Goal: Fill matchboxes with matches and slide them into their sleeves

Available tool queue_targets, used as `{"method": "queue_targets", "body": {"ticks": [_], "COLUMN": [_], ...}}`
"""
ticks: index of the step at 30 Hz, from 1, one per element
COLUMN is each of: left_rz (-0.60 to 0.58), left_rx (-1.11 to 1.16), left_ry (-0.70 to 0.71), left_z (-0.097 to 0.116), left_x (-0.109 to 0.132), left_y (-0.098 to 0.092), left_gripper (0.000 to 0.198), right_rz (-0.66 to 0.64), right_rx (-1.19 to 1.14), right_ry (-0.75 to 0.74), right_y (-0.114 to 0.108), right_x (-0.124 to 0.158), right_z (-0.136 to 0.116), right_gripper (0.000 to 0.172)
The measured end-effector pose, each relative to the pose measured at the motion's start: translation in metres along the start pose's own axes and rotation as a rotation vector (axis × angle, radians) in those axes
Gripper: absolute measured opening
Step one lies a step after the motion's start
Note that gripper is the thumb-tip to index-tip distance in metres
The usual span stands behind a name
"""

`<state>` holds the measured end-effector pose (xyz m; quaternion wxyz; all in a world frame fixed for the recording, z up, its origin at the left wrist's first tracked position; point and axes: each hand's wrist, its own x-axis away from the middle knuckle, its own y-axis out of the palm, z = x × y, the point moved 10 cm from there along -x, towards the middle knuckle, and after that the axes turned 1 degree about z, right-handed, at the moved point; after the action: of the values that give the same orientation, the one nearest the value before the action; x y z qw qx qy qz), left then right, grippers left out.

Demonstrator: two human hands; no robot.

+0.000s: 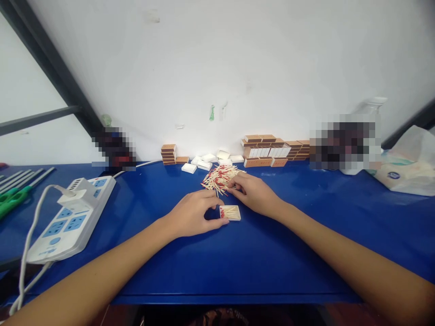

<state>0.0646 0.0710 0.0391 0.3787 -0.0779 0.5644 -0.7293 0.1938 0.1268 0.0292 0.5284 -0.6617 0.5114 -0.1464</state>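
**Two hands at a pile of matches on a blue bench**

Head view: a small open tray (231,213) with a few red-tipped matches in it lies flat on the blue bench (272,258), near the middle, between the two hands. The left hand (193,217) rests on the bench just left of the tray. Its fingers (211,202) are curled, and with the thumb they close on the tray's left end. The right hand (254,193) lies palm down just behind and to the right of the tray. Its fingers are bent together onto the near edge of a loose pile of matches (219,176); I cannot tell whether they grip a match.

Behind the pile, several white trays (204,162) are scattered along the wall. A short stack of brown boxes (169,154) stands to their left, and a longer row of stacked boxes (272,148) to their right. A white power strip (73,217) with a plug in it lies at the left of the bench, and green scissors (13,199) lie beyond it near the edge. A plastic bag (409,170) sits at the far right.
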Motion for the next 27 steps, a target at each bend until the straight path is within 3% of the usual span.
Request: {"method": "queue_targets", "body": {"ticks": [7, 12, 20, 27], "left_rz": [0.028, 0.056, 0.048, 0.032], "left_rx": [-0.005, -0.043, -0.05, -0.04], "left_ry": [-0.039, -0.104, -0.11, -0.088], "left_z": [-0.006, -0.015, -0.016, -0.014], "left_x": [-0.001, -0.001, -0.001, -0.001], "left_y": [-0.004, -0.008, -0.008, -0.006], "left_gripper": [0.032, 0.03, 0.031, 0.031], "right_rz": [-0.008, -0.036, -0.199, -0.157], "right_rx": [0.038, -0.047, -0.127, -0.128], "right_ry": [0.016, -0.046, -0.118, -0.085], "right_y": [-0.007, -0.022, 0.001, -0.001], "right_x": [0.001, 0.009, 0.021, 0.02], "right_z": [0.012, -0.001, -0.036, -0.033], "right_gripper": [0.013, 0.015, 0.013, 0.011]}}
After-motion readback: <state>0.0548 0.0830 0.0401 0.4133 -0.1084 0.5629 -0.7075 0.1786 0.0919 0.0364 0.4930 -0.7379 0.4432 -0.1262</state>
